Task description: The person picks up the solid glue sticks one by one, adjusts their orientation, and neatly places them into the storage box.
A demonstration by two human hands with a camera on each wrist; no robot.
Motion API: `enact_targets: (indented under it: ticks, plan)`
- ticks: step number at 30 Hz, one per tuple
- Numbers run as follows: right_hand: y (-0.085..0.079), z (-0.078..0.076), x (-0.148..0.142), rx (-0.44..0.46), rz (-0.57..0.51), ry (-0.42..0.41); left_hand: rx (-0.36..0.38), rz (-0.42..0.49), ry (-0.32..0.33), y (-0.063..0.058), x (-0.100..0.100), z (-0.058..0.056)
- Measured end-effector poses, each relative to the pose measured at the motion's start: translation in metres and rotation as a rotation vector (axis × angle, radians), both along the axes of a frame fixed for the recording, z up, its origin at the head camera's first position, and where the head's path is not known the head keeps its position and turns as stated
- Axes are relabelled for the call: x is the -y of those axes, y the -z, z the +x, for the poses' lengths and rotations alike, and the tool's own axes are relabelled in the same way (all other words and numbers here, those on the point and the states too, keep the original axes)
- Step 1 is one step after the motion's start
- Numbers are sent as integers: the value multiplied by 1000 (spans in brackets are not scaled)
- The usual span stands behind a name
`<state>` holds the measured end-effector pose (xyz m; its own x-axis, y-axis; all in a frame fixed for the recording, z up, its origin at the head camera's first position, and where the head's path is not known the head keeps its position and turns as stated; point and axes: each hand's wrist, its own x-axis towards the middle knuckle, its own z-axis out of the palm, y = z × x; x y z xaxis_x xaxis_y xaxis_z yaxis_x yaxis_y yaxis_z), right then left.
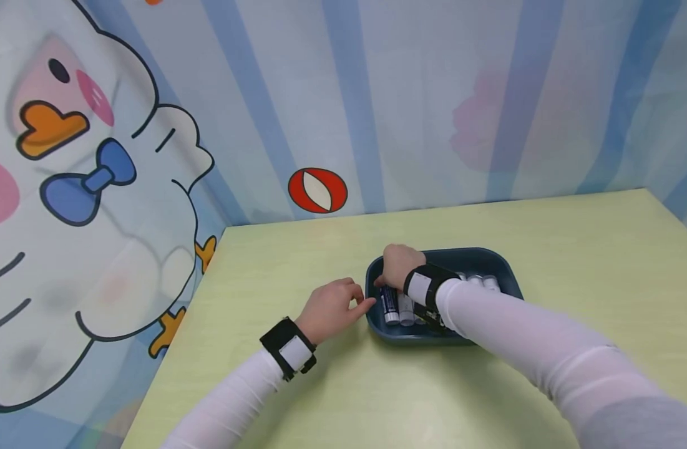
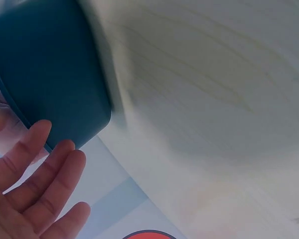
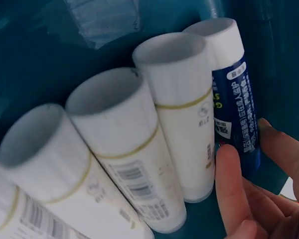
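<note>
A dark blue-green plastic basin stands on the table. My right hand reaches into its left end and pinches a blue glue stick with a white cap between thumb and fingers. Beside that stick several white glue sticks with thin gold bands lie in a row, capped ends facing the wrist camera. My left hand is just outside the basin's left wall, its fingers spread and loosely bent, fingertips right at the rim. It holds nothing.
A clear plastic-looking patch shows on the basin's inside. The pale yellow tabletop runs back to a striped cloth backdrop with a cartoon bird at left.
</note>
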<state>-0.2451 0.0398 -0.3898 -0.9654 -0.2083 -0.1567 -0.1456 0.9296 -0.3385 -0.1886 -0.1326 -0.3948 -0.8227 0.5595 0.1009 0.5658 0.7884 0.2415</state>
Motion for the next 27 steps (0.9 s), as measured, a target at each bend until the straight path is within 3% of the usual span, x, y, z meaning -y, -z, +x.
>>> enact_targets:
  ticks: [17,22,27]
  plan:
    - [-1,2,2,-180,18,-114,11,-6,-14,-2,5,0]
    - [-23,4,-8,-176,-36,-126,-6,-36,-14,-8,10,-1]
    - [-61,16,-28,-154,-115,-147,-102,-63,28,-22,14,1]
